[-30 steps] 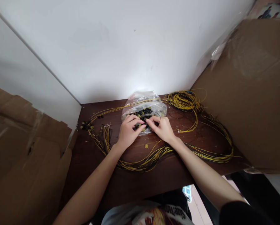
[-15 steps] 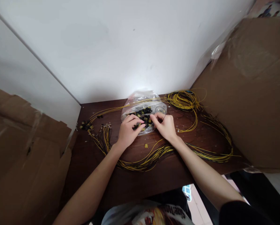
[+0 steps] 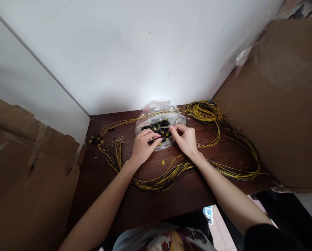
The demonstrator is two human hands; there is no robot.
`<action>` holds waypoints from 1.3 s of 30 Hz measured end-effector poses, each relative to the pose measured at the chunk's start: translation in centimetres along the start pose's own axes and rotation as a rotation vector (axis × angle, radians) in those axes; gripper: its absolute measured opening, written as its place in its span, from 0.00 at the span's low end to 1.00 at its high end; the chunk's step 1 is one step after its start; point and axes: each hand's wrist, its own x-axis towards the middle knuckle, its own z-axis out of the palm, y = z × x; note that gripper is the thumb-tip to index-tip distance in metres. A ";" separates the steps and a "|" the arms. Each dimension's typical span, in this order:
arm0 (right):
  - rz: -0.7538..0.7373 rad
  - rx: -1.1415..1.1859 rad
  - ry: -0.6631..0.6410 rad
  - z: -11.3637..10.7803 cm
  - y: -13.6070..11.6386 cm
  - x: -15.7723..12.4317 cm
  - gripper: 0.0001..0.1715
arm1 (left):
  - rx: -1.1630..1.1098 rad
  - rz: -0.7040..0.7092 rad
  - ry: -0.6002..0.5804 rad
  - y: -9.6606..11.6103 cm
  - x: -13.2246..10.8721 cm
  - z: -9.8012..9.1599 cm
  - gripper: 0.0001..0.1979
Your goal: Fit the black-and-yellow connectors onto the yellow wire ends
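Note:
Over a clear plastic bag (image 3: pixel 156 108) of small black and yellow parts (image 3: pixel 158 124), both of my hands work close together. Thumb and fingers of my left hand (image 3: pixel 143 146) are pinched at the bag's front edge; whatever is between the tips is too small to make out. My right hand (image 3: pixel 185 139) is closed in a pinch on a thin black wire (image 3: pixel 180 118), which curves in a loop above the fingers. One loose yellow part (image 3: pixel 163 162) lies on the brown table in front of the bag.
Long yellow and black wires (image 3: pixel 156 184) curve across the table (image 3: pixel 156 205) in front of the hands. A yellow wire coil (image 3: pixel 204 111) lies at the back right. Wire ends with small parts (image 3: pixel 96 140) are at left. Cardboard (image 3: pixel 283 104) stands on both sides, a white wall (image 3: pixel 145 52) behind.
My right hand has shifted slightly to the right, away from the left, and the wire loop has moved with it. My left hand stays nearly still.

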 end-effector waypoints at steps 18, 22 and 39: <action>0.057 0.081 0.100 -0.4 0.2 0.2 0.23 | 0.016 0.013 0.004 0.1 0.0 0.0 0.04; 0.067 0.096 0.137 -0.5 0.5 0.3 0.23 | 0.019 0.006 0.004 0.1 0.0 0.0 0.04; -0.017 0.195 -0.219 0.0 0.1 0.2 0.17 | 0.025 0.015 0.010 -0.1 -0.1 -0.1 0.04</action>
